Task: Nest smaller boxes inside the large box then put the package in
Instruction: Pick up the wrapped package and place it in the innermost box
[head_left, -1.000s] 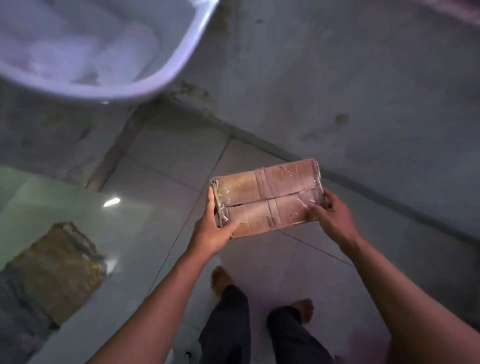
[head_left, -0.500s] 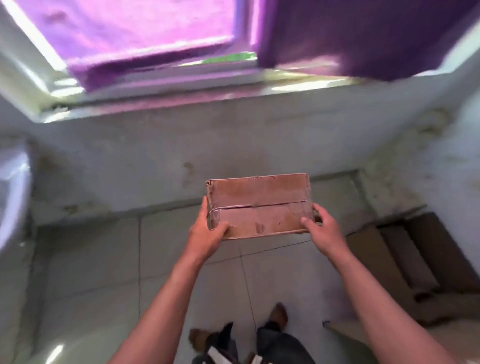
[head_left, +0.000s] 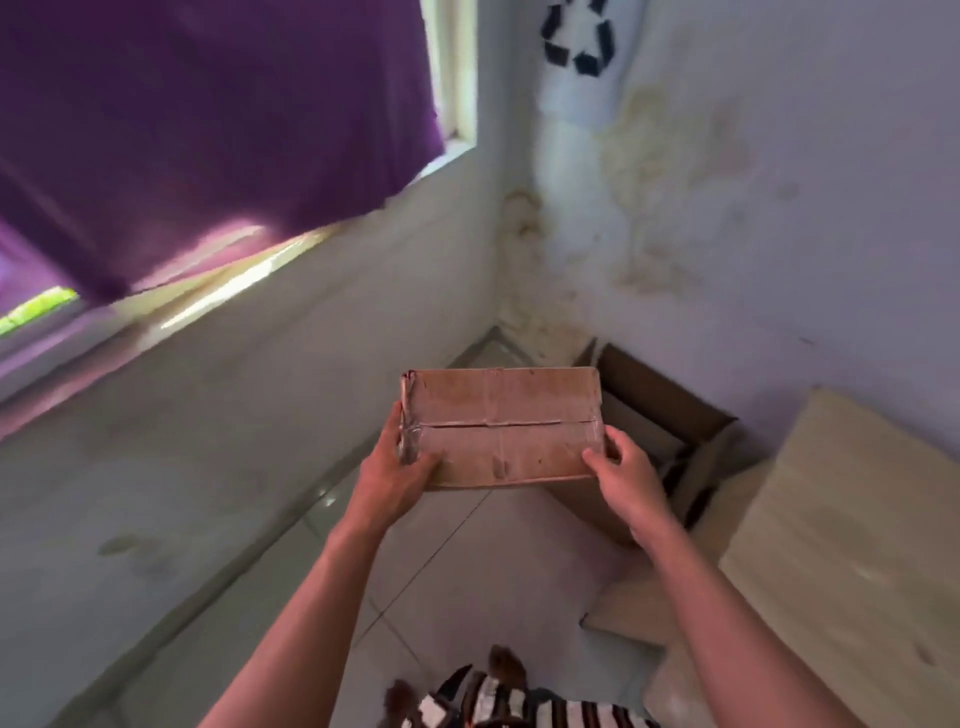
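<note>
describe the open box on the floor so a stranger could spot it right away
Find the room corner under the stained wall. On the floor there sits the large box, partly behind the taped package. Unlike the pale flat boards beside it, it is brown, with flaps open.

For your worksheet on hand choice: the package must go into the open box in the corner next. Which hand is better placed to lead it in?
Right. The right hand grips the package on the side beside the open box; the left hand is farther away.

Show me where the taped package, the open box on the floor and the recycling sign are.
taped package (head_left: 501, 426): head view, middle of its top face.
open cardboard box (head_left: 657, 395): head view, dark inner wall.
recycling symbol (head_left: 577, 36): head view, centre of the arrows on the wall.
</note>
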